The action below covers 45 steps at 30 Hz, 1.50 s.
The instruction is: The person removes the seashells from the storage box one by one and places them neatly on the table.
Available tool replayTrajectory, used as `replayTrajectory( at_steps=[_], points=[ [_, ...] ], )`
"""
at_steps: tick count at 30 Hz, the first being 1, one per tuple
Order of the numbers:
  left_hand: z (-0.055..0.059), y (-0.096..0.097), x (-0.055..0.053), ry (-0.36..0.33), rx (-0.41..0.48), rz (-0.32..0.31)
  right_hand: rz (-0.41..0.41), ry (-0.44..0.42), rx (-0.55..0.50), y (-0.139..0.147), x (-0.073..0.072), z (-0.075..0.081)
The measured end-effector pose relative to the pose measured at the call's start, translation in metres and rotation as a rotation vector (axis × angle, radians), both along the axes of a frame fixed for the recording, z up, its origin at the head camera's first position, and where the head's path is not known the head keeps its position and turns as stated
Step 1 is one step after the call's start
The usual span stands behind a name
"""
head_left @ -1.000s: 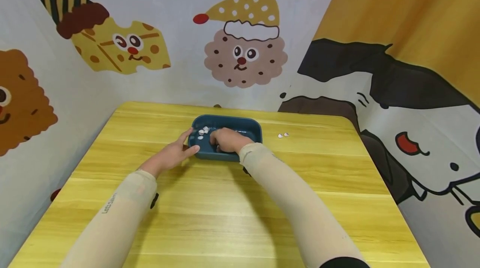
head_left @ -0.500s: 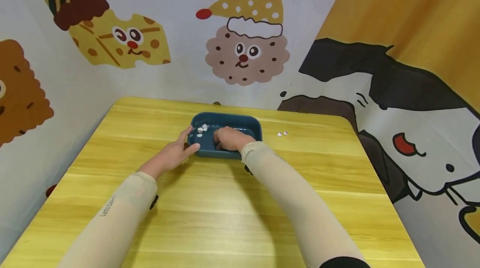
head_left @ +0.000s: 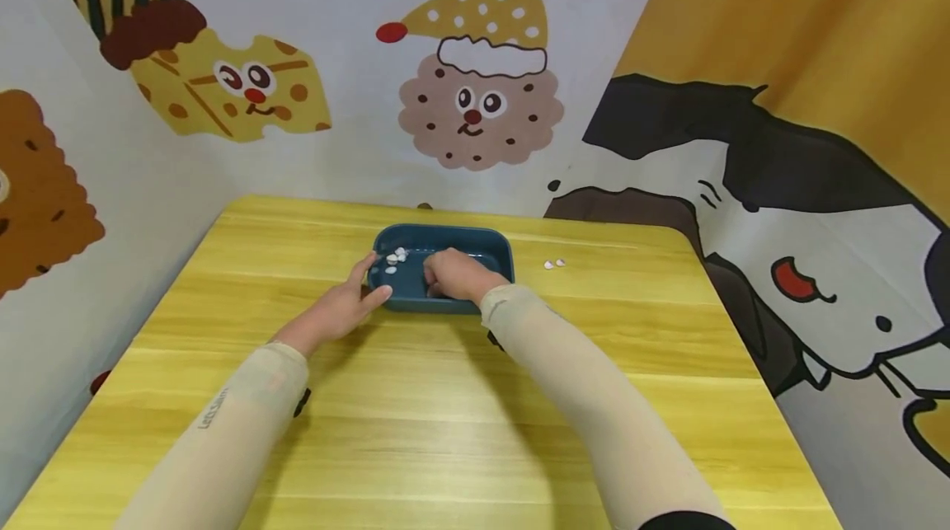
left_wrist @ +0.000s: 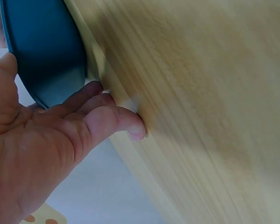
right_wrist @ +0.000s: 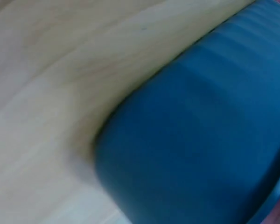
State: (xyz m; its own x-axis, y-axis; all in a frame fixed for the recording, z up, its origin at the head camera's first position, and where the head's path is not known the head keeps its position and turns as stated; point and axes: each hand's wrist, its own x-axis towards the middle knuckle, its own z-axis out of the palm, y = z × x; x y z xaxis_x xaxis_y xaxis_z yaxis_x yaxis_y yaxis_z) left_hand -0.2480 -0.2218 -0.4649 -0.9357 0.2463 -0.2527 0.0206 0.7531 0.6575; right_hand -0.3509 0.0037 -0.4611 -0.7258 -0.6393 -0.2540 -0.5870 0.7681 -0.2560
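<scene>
A dark blue rectangular tray (head_left: 445, 306) sits on the table. Several small whitish pieces (head_left: 392, 260), like pebbles or shells, lie loosely grouped at its left end. My left hand (head_left: 337, 316) steadies that end, thumb and a finger spread against the rim. In the left wrist view, the left hand's (left_wrist: 42, 140) thumb meets the rim and its other fingers reach down to the tabletop. My right hand (head_left: 456, 274) dips into the middle of the tray with bent fingers. Its fingertips are hidden, so I cannot tell whether they pinch anything. The right wrist view shows mostly the tray's outer wall (right_wrist: 191, 140).
Two small whitish pieces (head_left: 553, 265) lie on the yellow wooden table (head_left: 416, 431) to the right of the tray. A cloth backdrop (head_left: 312, 175) printed with cartoon figures hangs behind the table and along its sides.
My right hand has shifted slightly rightward within the tray, away from the whitish pieces. My left hand stays at the tray's left end. The head view shifts a little.
</scene>
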Motion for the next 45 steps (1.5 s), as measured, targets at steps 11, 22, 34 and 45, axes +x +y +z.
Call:
replayTrajectory(
  at_steps=[11, 22, 34, 45],
  points=[
    [-0.003, 0.000, 0.001, 0.022, 0.004, 0.001, -0.054, 0.056, -0.022, 0.008, -0.001, -0.008],
    [0.003, 0.001, 0.000, 0.008, -0.023, -0.003, -0.077, 0.045, -0.051, 0.011, -0.002, -0.011],
    [0.001, 0.005, -0.001, 0.000, -0.030, -0.017, -0.030, 0.148, -0.134, 0.041, -0.002, 0.000],
    [0.000, 0.017, 0.000, 0.018, -0.037, -0.018, -0.176, 0.260, -0.381, 0.100, -0.008, -0.002]
  ],
)
